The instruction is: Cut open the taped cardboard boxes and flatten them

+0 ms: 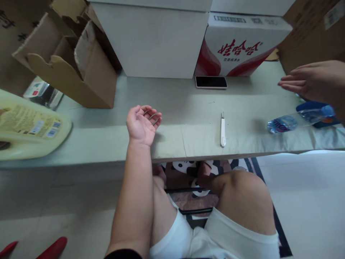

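Left hand palm-up on the tabletop, grip loosely curled around thin metal tweezers; right hand open, fingers flat, above the far-right water bottle.

Soft, even indoor light, brightest on the floor at lower right. Faint shadows lie on the worktop. Edges bow with wide-angle distortion; the right hand looks slightly blurred.

The worktop is pale grey-green. On it at 3 o'clock lies a white cutter; a black phone sits at 12. The box behind is white with red swirls and red characters. A clear bottle carries a blue label, beside a blue lid. At 9 o'clock, a yellow jug. Brown cardboard stands at 10.
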`<state>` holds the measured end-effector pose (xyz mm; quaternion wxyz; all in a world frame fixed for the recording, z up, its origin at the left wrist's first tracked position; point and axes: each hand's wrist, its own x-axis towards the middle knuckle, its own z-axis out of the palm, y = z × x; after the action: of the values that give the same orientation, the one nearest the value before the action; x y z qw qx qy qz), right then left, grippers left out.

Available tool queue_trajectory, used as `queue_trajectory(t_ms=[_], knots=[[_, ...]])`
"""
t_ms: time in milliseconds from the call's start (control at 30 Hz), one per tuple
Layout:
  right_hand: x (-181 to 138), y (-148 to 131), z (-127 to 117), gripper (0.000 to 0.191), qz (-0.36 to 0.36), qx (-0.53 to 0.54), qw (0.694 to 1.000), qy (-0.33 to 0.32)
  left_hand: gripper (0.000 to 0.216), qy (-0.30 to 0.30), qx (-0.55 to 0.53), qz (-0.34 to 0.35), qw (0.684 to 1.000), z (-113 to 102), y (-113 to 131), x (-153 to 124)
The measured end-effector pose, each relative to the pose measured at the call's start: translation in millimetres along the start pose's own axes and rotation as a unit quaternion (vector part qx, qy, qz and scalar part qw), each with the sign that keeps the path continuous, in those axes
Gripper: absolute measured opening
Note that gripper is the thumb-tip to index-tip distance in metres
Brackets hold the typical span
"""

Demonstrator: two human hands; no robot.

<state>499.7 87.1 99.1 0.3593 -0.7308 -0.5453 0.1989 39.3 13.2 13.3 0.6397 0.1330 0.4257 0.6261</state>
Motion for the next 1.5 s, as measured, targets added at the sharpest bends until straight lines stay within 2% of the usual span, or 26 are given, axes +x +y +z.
queue_trajectory(t_ms=[67, 133, 200, 267, 367, 467, 533, 633, 700, 767, 867, 933, 1000, 1067, 1133, 1233, 1333, 1433, 1500], knots=[[-20.2, -20.9, 22.5, 0.024, 0.072, 0.037, 0.997, 0.001, 0.026, 0.012, -0.015, 0.009, 1.0, 0.9, 1.2, -1.3], [-41.4, -48.6, 49.6, 0.003, 0.141, 0.082, 0.987, -0.003, 0.027, 0.027, -0.036, 0.025, 0.999, 0.8, 2.6, -3.3], [-60.9, -78.0, 80.9, 0.014, 0.126, 0.087, 0.987, -0.057, 0.027, 0.046, -0.058, 0.05, 0.996, -0.9, 4.8, -5.5], [-78.0, -106.9, 115.1, 0.021, 0.055, 0.056, 0.987, -0.139, 0.028, 0.068, -0.081, 0.073, 0.992, -4.4, 8.3, -6.9], [-101.9, -153.2, 168.6, 0.032, -0.137, -0.043, 0.957, -0.254, 0.031, 0.096, -0.115, 0.099, 0.984, -11.2, 15.1, -7.3], [-127.6, -208.1, 220.2, 0.043, -0.301, -0.088, 0.904, -0.292, 0.034, 0.111, -0.145, 0.116, 0.976, -16.1, 22.6, -7.5], [-143.4, -246.1, 251.3, 0.052, -0.372, -0.09, 0.871, -0.308, 0.036, 0.124, -0.158, 0.119, 0.972, -17.5, 27.8, -8.5], [-158.1, -293.3, 291.1, 0.066, -0.423, -0.1, 0.839, -0.328, 0.036, 0.139, -0.172, 0.121, 0.968, -19.1, 34.6, -10.6], [-160.5, -312.9, 313.1, 0.069, -0.423, -0.127, 0.836, -0.326, 0.036, 0.138, -0.172, 0.127, 0.967, -21.4, 37.7, -11.4], [-158.3, -321.8, 330.8, 0.061, -0.4, -0.164, 0.846, -0.311, 0.036, 0.136, -0.166, 0.132, 0.968, -24.9, 39.7, -11.0], [-149.9, -316.8, 345.0, 0.042, -0.385, -0.176, 0.862, -0.28, 0.036, 0.141, -0.163, 0.137, 0.967, -30.0, 42.2, -10.6], [-143.6, -302.9, 342.2, 0.038, -0.393, -0.15, 0.871, -0.253, 0.032, 0.183, -0.174, 0.172, 0.952, -32.3, 44.7, -12.6], [-139.7, -280.8, 327.5, 0.038, -0.392, -0.094, 0.887, -0.227, 0.03, 0.258, -0.183, 0.255, 0.914, -33.9, 47.8, -17.1], [-141.2, -250.9, 301.9, 0.035, -0.37, -0.008, 0.908, -0.198, 0.029, 0.318, -0.173, 0.348, 0.865, -35.5, 50.1, -22.7], [-150.2, -214.8, 269.4, 0.031, -0.332, 0.08, 0.926, -0.161, 0.028, 0.327, -0.145, 0.407, 0.84, -37.4, 50.2, -27.1], [-175.0, -158.6, 220.2, 0.021, -0.261, 0.229, 0.935, -0.077, 0.021, 0.297, -0.067, 0.436, 0.847, -37.3, 43.9, -28.6], [-201.0, -113.1, 185.1, 0.021, -0.189, 0.282, 0.941, -0.019, 0.023, 0.206, 0.046, 0.433, 0.877, -29.3, 30.1, -25.7], [-215.1, -83.7, 170.7, 0.023, -0.142, 0.272, 0.952, 0.014, 0.037, 0.107, 0.124, 0.419, 0.893, -18.6, 12.1, -21.2], [-217.3, -70.5, 170.4, 0.033, -0.134, 0.29, 0.947, 0.013, 0.036, 0.094, 0.168, 0.455, 0.869, -16.2, 1.9, -16.9]])
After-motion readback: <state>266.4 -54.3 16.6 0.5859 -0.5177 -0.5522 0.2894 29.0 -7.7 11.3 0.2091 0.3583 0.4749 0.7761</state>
